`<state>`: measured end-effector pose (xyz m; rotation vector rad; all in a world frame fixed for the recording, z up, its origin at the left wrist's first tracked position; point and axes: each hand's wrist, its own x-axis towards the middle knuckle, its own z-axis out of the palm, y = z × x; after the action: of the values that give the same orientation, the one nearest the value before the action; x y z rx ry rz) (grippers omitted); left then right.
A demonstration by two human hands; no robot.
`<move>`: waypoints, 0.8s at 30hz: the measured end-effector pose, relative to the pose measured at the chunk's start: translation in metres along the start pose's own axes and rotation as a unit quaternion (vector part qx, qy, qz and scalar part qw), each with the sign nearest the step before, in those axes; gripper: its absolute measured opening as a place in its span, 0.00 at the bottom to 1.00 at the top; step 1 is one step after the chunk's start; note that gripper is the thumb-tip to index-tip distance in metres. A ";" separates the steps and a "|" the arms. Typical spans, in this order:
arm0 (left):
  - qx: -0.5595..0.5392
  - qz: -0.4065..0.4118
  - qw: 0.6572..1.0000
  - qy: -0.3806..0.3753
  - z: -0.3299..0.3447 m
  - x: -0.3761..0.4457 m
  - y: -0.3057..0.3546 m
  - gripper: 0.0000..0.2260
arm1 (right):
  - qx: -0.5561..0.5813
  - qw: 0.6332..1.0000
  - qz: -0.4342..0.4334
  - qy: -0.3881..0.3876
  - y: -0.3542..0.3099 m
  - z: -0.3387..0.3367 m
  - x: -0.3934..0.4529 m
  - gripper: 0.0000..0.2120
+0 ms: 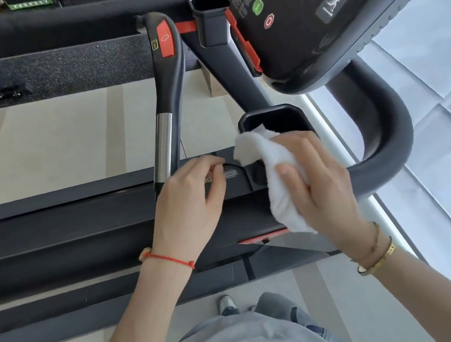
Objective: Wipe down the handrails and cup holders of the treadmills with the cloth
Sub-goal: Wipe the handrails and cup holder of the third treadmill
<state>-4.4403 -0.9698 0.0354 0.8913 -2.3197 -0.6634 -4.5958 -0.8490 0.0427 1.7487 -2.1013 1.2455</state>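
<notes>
My right hand (pixel 318 181) grips a bunched white cloth (pixel 266 159) and holds it against the front edge of the near black cup holder (pixel 272 119). The cloth's top corner lies on the holder's rim. My left hand (pixel 190 199) hovers just left of it with loosely curled fingers, holding nothing, near the foot of the inner handrail (pixel 167 97), which has a chrome section and a red button pad. A second cup holder (pixel 209 13) sits farther up. The thick black outer handrail (pixel 386 130) curves round to the right of my right hand.
The treadmill console (pixel 340 4) with green and red buttons tilts overhead at upper right. The belt deck (pixel 66 222) stretches to the left below my hands. A pale floor and another dark machine lie beyond at upper left. My shoe (pixel 227 305) stands on the floor.
</notes>
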 end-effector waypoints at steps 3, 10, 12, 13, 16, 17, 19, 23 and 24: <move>-0.006 0.006 1.000 -0.007 0.013 0.016 0.009 0.11 | -0.029 0.995 0.058 0.079 0.022 -0.021 0.013 0.17; 0.019 -0.046 0.999 -0.022 0.049 0.054 0.029 0.17 | -0.059 0.973 0.202 -0.099 0.088 -0.023 0.043 0.20; 0.023 -0.070 0.997 -0.026 0.059 0.062 0.030 0.19 | -0.014 0.951 0.234 -0.200 0.097 -0.014 0.050 0.23; 0.024 -0.080 0.996 -0.026 0.062 0.064 0.030 0.20 | -0.012 0.948 0.226 -0.223 0.101 -0.012 0.054 0.24; 0.030 -0.103 0.994 -0.034 0.071 0.069 0.027 0.21 | -0.032 0.953 0.146 -0.264 0.108 -0.009 0.069 0.25; 0.028 -0.108 0.993 -0.037 0.072 0.069 0.026 0.21 | -0.042 0.954 0.108 -0.277 0.109 -0.007 0.076 0.26; 0.014 -0.118 0.992 -0.037 0.074 0.068 0.024 0.21 | -0.081 0.948 0.022 -0.307 0.109 0.000 0.093 0.26; -0.013 -0.138 0.990 -0.031 0.074 0.066 0.021 0.19 | -0.087 0.914 -0.113 -0.379 0.109 0.018 0.120 0.23; -0.018 -0.148 0.988 -0.028 0.074 0.066 0.020 0.19 | -0.084 0.911 -0.124 -0.384 0.112 0.018 0.122 0.22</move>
<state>-4.5383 -0.9860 0.0153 1.2293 -2.2367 -0.8597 -4.7242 -0.9541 0.0457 2.5908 -2.1055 0.2924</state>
